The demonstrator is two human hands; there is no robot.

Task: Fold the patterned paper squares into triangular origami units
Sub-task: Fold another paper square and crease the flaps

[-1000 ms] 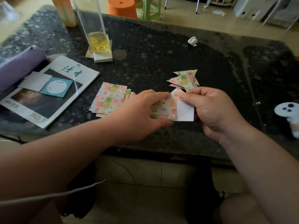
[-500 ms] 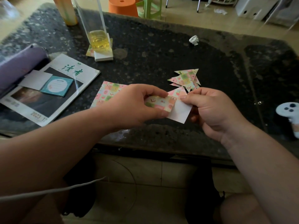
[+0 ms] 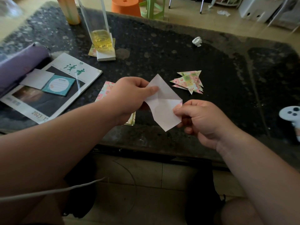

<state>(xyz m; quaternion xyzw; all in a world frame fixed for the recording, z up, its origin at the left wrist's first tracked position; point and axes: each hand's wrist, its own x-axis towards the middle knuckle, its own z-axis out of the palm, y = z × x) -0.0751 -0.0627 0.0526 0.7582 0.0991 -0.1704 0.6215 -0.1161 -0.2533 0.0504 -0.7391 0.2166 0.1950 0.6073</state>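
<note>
White paper square (image 3: 164, 109) in pinches of left hand (image 3: 129, 96) and right hand (image 3: 203, 120)

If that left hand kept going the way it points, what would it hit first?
The left hand would likely meet the pile of folded triangles, beyond the sheet it pinches; height is unclear.

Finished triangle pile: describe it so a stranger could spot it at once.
On the dark speckled table, look just beyond the right hand. The finished triangle pile lies there: pointed patterned units, unlike the flat square stack beneath the left hand.
</note>
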